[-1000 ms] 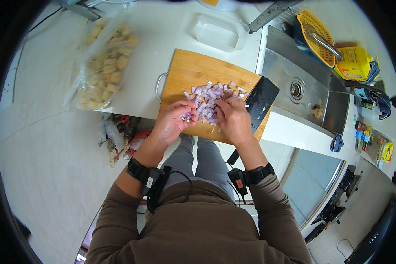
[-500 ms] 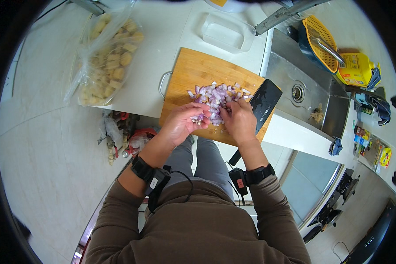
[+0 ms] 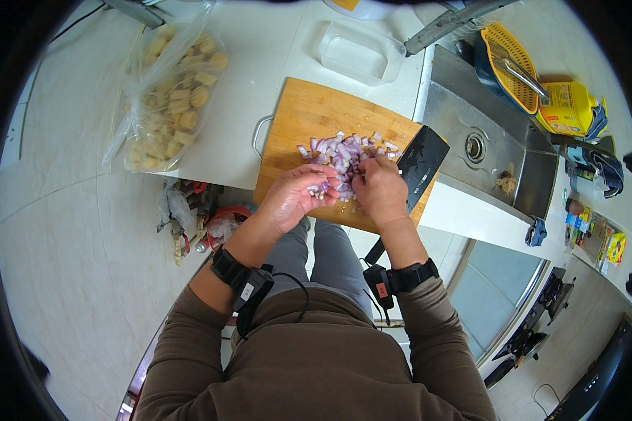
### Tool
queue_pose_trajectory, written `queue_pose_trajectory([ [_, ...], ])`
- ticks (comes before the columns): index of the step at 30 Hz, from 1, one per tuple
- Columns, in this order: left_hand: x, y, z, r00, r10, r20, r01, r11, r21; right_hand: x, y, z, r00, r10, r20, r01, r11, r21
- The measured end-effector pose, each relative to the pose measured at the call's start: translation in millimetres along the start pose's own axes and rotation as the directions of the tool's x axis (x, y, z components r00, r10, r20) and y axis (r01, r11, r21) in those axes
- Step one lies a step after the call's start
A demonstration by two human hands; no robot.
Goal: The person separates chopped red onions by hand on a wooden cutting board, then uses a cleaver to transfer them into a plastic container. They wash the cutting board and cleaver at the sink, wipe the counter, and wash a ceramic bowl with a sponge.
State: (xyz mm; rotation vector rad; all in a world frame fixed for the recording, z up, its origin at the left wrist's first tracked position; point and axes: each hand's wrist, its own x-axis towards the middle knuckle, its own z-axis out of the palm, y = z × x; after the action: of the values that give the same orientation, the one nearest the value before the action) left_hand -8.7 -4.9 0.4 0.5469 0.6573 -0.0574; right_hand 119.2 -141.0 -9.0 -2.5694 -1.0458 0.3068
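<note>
A heap of chopped purple onion lies on the wooden cutting board. Cupped at the left side of the heap, my left hand is closed around several onion pieces, some showing in its palm. My right hand is at the heap's right edge, fingers bent down and drawn together among the pieces. Its fingertips are partly hidden, so what they pinch is unclear. A kitchen cleaver with a dark blade lies along the board's right side, its handle reaching past the near edge beneath my right wrist.
Beyond the board stands a clear plastic container. A bag of pale, cut chunks rests on the counter at left. To the right is a steel sink, with a yellow basket and a yellow package behind it.
My right hand has shifted slightly at the edge of the onion heap. The left hand stays nearly in place with its onion pieces; board and cleaver look the same.
</note>
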Motion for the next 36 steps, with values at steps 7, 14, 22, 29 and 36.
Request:
queue_pose_trajectory([
  [7, 1, -1, 2, 1.000, -0.023, -0.019, 0.023, 1.000, -0.009, -2, -9, -14, 0.999, -0.005, -0.053, 0.008, 0.999, 0.049],
  [14, 0, -9, 6, 0.997, -0.064, -0.029, 0.065, 0.998, 0.003, -26, -17, -34, 0.996, -0.083, 0.026, 0.060, 0.872, 0.486],
  [22, -1, -3, 3, 0.996, -0.085, 0.016, 0.084, 0.994, 0.072, -1, -4, -12, 0.995, -0.091, 0.034, 0.080, 0.965, 0.251],
  [29, 1, 2, 6, 0.991, -0.136, 0.002, 0.136, 0.987, 0.090, -2, 1, -14, 0.999, -0.024, 0.045, 0.017, 0.986, 0.166],
  [36, 2, 2, 1, 0.997, -0.076, 0.031, 0.074, 0.996, 0.054, -25, 1, -18, 0.987, -0.157, -0.015, 0.157, 0.965, 0.208],
])
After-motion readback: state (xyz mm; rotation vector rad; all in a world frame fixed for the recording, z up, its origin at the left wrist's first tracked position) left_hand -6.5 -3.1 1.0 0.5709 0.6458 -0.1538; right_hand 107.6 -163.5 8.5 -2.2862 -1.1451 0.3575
